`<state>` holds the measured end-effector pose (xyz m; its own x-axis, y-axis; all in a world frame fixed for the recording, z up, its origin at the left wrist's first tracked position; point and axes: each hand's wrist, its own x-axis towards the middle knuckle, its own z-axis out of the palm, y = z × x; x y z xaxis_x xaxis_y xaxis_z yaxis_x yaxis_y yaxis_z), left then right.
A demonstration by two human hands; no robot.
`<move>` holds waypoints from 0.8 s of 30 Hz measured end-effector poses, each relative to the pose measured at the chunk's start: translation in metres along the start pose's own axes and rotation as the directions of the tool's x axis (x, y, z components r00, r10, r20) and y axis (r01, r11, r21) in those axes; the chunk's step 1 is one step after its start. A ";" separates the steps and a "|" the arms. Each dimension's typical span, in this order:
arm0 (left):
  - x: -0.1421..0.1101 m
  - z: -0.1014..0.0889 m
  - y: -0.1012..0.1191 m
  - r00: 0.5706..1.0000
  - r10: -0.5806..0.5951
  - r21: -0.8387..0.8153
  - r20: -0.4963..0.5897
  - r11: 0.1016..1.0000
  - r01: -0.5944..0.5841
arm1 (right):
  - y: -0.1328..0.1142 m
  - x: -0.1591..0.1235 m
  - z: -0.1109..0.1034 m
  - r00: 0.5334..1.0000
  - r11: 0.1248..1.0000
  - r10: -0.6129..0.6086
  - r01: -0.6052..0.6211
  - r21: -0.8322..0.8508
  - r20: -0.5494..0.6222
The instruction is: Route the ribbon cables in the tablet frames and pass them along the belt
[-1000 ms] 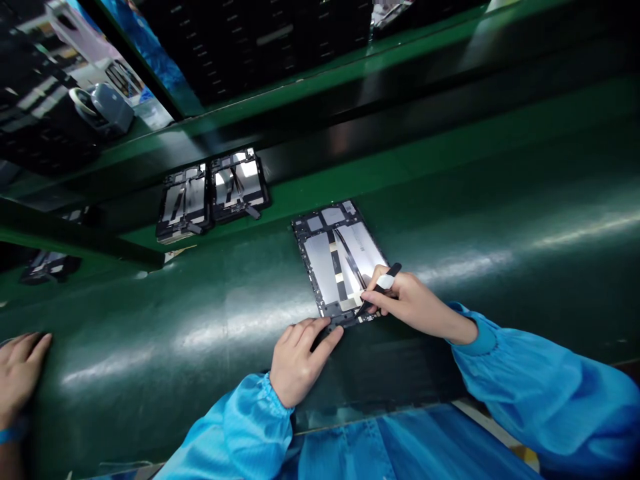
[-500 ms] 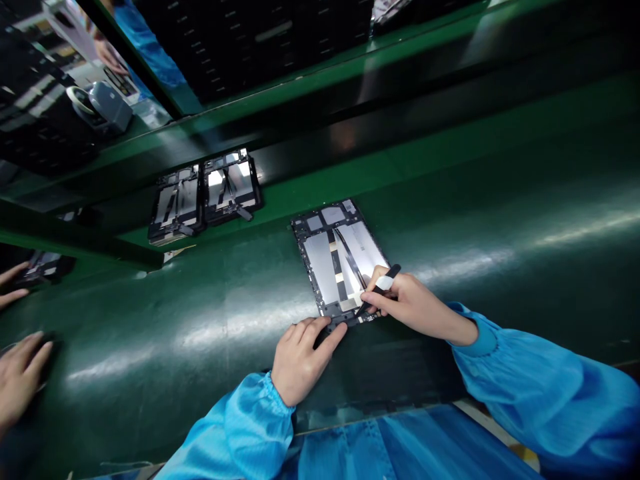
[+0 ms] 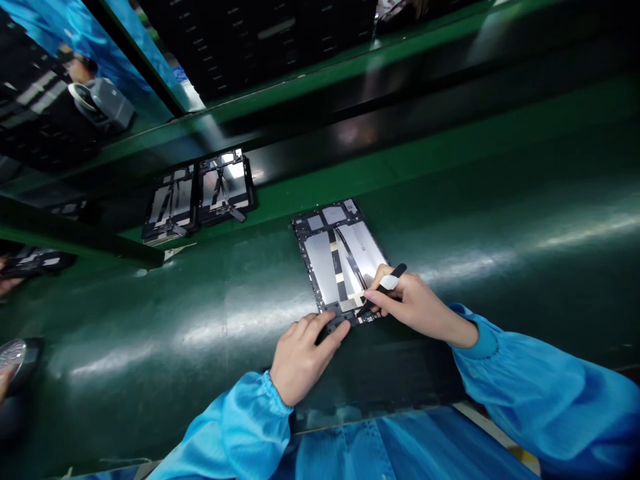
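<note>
An opened tablet [image 3: 336,257] lies back-up on the green conveyor belt [image 3: 500,253], its silver plates and black ribbon cable showing. My right hand [image 3: 410,303] grips black tweezers [image 3: 383,288], tip down at the tablet's near right corner. My left hand [image 3: 305,353] rests on the belt with fingers curled, pressing a small dark part against the tablet's near edge. Both arms wear blue sleeves.
Two more opened tablets [image 3: 200,193] lie side by side on the belt's far strip to the left. A tape dispenser [image 3: 100,103] stands on the far shelf. At the left edge, a co-worker's fingers [image 3: 7,285] and a round dark object [image 3: 17,357] show.
The two tablets on the far strip have drifted left. The co-worker's hands at the left have pulled back almost out of view. My own hands have barely moved.
</note>
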<state>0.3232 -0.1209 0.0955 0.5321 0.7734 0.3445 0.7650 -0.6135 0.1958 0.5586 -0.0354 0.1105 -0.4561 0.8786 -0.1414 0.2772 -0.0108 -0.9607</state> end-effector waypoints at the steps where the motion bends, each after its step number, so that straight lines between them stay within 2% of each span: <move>1: -0.003 -0.001 -0.003 1.000 0.007 -0.031 -0.004 0.999 -0.007 | -0.001 0.000 0.000 1.000 1.000 -0.008 0.008 0.022 -0.012; 5: -0.001 -0.005 -0.010 0.998 0.019 -0.096 -0.068 0.995 -0.026 | -0.004 -0.001 0.002 0.997 0.994 -0.048 0.053 0.092 -0.064; 8: 0.013 -0.003 -0.008 0.986 0.106 -0.047 -0.130 0.993 -0.113 | 0.001 -0.005 0.005 0.971 0.984 -0.109 0.136 0.116 -0.212; 10: 0.027 0.002 -0.007 0.980 0.179 0.050 -0.088 0.983 -0.175 | 0.007 -0.008 0.007 0.902 0.970 -0.199 0.236 0.053 -0.383; 11: 0.036 0.005 -0.009 0.979 0.195 0.105 -0.054 0.976 -0.188 | 0.010 -0.010 0.008 0.851 0.954 -0.272 0.300 -0.010 -0.449; 13: 0.061 0.013 -0.018 0.987 0.158 0.185 -0.012 0.971 -0.153 | 0.018 -0.011 0.008 0.770 0.916 -0.379 0.389 -0.094 -0.512; 14: 0.077 0.016 -0.026 0.994 0.112 0.211 -0.011 0.972 -0.107 | 0.021 -0.010 0.009 0.753 0.906 -0.401 0.409 -0.106 -0.521; 16: 0.114 0.023 -0.049 1.000 -0.018 0.252 -0.025 0.967 0.023 | 0.026 -0.009 0.010 0.767 0.910 -0.393 0.405 -0.093 -0.507; 20: 0.184 0.037 -0.113 0.969 -0.174 0.263 -0.178 0.940 0.217 | 0.029 -0.002 0.015 0.871 0.945 -0.320 0.320 -0.065 -0.373; 22: 0.199 0.041 -0.146 0.923 -0.262 0.232 -0.281 0.915 0.330 | 0.030 0.004 0.016 0.907 0.956 -0.294 0.282 -0.082 -0.303; 24: 0.196 0.037 -0.174 0.851 -0.340 0.181 -0.401 0.881 0.437 | 0.031 0.009 0.016 0.921 0.960 -0.279 0.261 -0.099 -0.272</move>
<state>0.3077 0.1433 0.0947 0.0470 0.8023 0.5950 0.9722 -0.1735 0.1572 0.5498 -0.0350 0.0756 -0.2671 0.9421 0.2027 0.2308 0.2668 -0.9357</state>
